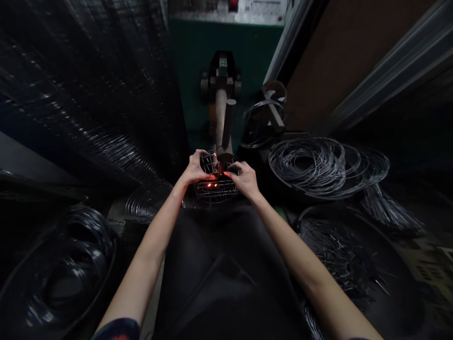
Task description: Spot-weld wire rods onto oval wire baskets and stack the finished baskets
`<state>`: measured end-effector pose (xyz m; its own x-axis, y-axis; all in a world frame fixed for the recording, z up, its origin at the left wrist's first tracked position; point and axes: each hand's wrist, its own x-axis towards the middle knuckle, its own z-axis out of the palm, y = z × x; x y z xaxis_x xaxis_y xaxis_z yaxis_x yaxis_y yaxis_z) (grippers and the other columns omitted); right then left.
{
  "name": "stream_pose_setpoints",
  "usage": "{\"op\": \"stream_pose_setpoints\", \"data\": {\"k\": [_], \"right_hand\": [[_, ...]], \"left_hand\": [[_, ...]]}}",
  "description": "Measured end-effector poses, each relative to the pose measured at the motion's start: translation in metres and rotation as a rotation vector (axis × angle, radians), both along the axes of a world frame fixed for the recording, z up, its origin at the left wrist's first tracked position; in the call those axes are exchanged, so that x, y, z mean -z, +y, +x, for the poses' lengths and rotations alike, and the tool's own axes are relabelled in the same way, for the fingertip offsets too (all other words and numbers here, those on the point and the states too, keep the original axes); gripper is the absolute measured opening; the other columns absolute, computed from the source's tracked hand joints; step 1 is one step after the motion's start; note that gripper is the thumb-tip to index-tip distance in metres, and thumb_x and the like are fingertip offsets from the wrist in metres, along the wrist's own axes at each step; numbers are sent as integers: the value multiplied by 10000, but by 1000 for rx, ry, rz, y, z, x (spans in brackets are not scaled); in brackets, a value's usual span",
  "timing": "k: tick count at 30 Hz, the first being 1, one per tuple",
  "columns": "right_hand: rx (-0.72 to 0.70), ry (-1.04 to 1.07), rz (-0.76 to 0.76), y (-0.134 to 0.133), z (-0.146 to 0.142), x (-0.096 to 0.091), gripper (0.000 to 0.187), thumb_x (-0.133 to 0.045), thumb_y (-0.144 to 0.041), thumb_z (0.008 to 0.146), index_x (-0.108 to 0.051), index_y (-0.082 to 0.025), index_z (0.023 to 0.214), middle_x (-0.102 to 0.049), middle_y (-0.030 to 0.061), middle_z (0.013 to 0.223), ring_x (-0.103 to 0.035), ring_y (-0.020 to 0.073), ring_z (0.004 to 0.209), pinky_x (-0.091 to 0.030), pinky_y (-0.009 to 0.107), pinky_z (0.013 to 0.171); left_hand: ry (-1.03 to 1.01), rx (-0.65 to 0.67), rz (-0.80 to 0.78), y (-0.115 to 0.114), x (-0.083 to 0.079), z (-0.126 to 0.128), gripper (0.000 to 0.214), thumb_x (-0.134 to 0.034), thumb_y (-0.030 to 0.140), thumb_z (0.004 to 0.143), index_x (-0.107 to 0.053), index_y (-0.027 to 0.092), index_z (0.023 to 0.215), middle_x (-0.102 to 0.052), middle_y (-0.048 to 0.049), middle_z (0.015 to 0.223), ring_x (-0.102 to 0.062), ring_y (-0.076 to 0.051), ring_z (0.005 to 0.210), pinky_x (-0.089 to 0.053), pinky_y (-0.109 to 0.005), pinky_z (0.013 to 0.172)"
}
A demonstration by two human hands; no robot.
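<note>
Dark apron nearest, head view. Left hand and right hand both clamp wire basket under welder arm, orange glow between them. Best hold basket steady, fingers clear of glow. Wire coils right.

Your left hand and right hand grip opposite sides of a wire basket beneath the welder arm; an orange glow shows between them. Loose wire rings lie to your right.
</note>
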<state>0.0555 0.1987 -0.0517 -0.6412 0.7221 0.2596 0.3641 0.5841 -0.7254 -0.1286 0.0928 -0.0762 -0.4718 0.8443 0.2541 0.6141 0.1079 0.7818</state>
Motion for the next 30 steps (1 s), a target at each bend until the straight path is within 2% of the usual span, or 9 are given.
{"op": "stream_pose_setpoints", "data": {"k": [4, 8, 14, 17, 19, 21, 25, 28, 30], "right_hand": [[18, 70, -21, -6, 42, -11, 325, -461, -443, 888, -683, -205, 893, -626, 55, 883, -589, 190, 825, -459, 313, 781], [33, -15, -175, -15, 109, -4, 460, -298, -513, 940, -666, -239, 957, -662, 58, 997, -602, 208, 978, -453, 340, 908], [-72, -258, -278, -34, 175, 61, 360, -426, -527, 856, -687, -303, 958, -715, 40, 1005, -663, 262, 969, -513, 416, 897], [-142, -279, -301, -35, 194, 96, 279, -500, -501, 791, -702, -317, 849, -736, 41, 942, -683, 296, 935, -530, 464, 882], [-122, -282, -354, -33, 199, 103, 283, -521, -498, 777, -705, -303, 866, -740, 50, 906, -694, 303, 892, -548, 472, 838], [-87, -249, -404, -34, 193, 89, 331, -556, -493, 771, -697, -284, 987, -733, 59, 960, -688, 289, 921, -553, 448, 829], [-194, -109, -495, -49, 151, 18, 470, -657, -461, 748, -637, -255, 1170, -668, 67, 1159, -617, 241, 1075, -505, 367, 901], [-400, -184, -674, -55, 106, -25, 339, -710, -450, 716, -716, -194, 939, -704, 50, 888, -641, 173, 803, -510, 276, 709], [-466, -241, -841, -55, 80, -36, 337, -738, -451, 682, -720, -161, 851, -653, 10, 685, -537, 93, 546, -421, 213, 510]], "left_hand": [[18, 37, 23, -15, 5, -5, 1056, -899, 394, 431, -354, 229, 1320, -389, -113, 1325, -357, -345, 1270, -332, -511, 1069], [-59, 98, -7, -45, 31, -12, 1216, -880, 448, 480, -181, 210, 1447, -236, -190, 1470, -242, -381, 1376, -234, -573, 1119], [-177, 37, 141, -51, 67, -16, 1178, -843, 490, 555, -140, 198, 1454, -320, -199, 1431, -333, -322, 1359, -322, -502, 1101], [-231, 1, 188, -51, 67, -12, 1199, -840, 528, 532, -128, 202, 1439, -357, -181, 1382, -358, -296, 1342, -322, -478, 1105], [-185, -22, 207, -59, 60, -4, 1162, -846, 507, 523, -171, 202, 1419, -358, -168, 1367, -374, -292, 1321, -325, -477, 1106], [-75, -19, 195, -73, 47, 9, 1085, -856, 449, 521, -249, 223, 1391, -363, -145, 1361, -394, -297, 1288, -334, -488, 1099], [150, 21, 113, -101, 12, 38, 941, -869, 362, 514, -382, 263, 1313, -395, -111, 1321, -370, -321, 1267, -335, -511, 1089], [225, 30, 23, -107, -7, 48, 808, -865, 359, 528, -471, 260, 1226, -382, -111, 1320, -346, -341, 1271, -339, -527, 1072], [250, 26, -30, -107, -12, 49, 711, -861, 354, 536, -523, 259, 1155, -368, -107, 1324, -340, -351, 1268, -339, -539, 1063]]}}
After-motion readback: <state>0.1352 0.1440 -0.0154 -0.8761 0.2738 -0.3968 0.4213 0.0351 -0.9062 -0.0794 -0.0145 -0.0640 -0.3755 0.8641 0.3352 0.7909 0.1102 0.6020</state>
